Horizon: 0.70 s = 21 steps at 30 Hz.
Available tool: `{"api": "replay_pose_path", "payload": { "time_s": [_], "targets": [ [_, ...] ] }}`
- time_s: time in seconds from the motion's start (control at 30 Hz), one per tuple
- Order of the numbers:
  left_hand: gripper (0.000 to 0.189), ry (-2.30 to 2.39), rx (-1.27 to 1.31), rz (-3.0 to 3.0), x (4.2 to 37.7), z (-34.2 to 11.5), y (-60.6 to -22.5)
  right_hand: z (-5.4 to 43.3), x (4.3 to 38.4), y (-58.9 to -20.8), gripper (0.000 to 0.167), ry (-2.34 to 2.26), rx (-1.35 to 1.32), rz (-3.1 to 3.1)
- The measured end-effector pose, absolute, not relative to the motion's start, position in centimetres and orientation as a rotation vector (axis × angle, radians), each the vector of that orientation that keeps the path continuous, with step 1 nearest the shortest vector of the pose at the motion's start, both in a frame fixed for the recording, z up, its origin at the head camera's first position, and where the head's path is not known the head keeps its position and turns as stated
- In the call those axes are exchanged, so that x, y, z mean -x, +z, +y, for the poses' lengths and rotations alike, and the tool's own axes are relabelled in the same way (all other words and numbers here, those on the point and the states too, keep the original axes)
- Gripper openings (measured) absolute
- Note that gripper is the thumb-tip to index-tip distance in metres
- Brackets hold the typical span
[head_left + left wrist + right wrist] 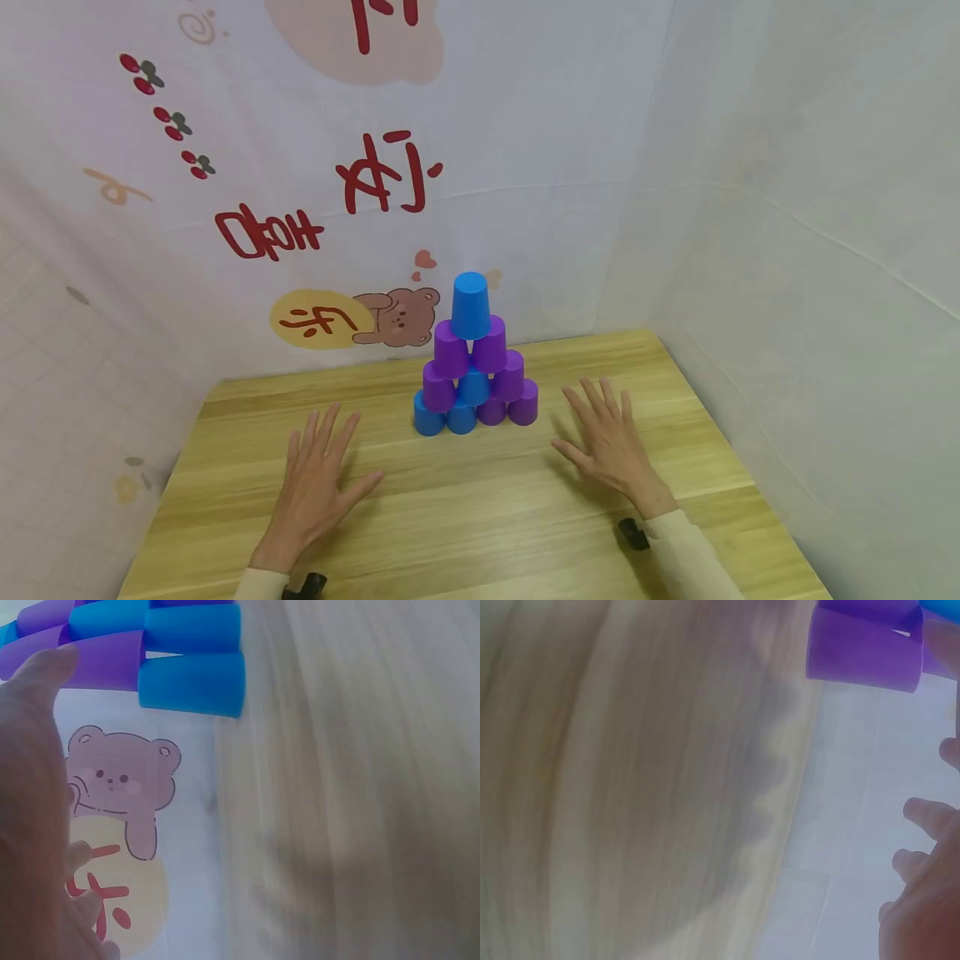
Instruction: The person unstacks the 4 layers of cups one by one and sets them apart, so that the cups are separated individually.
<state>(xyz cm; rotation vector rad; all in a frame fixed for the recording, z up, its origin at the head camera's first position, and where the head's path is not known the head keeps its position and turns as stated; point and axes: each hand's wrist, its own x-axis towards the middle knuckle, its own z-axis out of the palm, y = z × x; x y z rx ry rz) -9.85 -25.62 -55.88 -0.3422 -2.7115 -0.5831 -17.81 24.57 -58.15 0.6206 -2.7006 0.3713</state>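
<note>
A pyramid of upside-down plastic cups stands at the back middle of the table in the head view. Its bottom row has two blue cups [429,414] on the left and two purple cups [523,403] on the right. Above come a purple-blue-purple row, then two purple cups [451,350], and one blue cup [471,305] on top. To the left of the pyramid, my left hand [313,483] has its fingers spread and holds nothing. My right hand [607,440] is likewise spread on the other side, close to the purple cups but apart from them.
The wooden table [450,517] meets a white printed curtain [540,208] behind the cups, with a cartoon bear [401,318] on it. More white cloth [825,292] hangs along the right side and also on the left. Black straps [633,533] sit at both wrists.
</note>
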Motion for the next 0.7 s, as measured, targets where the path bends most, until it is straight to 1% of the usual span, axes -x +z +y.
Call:
{"api": "replay_pose_path", "payload": {
  "time_s": [0.4, 0.7],
  "targets": [
    [0.099, -0.776, 0.388, -2.626, 11.0, -24.4, -54.9, 23.2, 18.3, -58.6, 0.097, 0.723, -0.62, -2.619],
    [0.093, -0.895, 0.383, -2.577, 11.6, -23.3, -54.2, 22.0, 18.9, -58.6, 0.096, 1.114, -0.608, -2.676]
  ]
}}
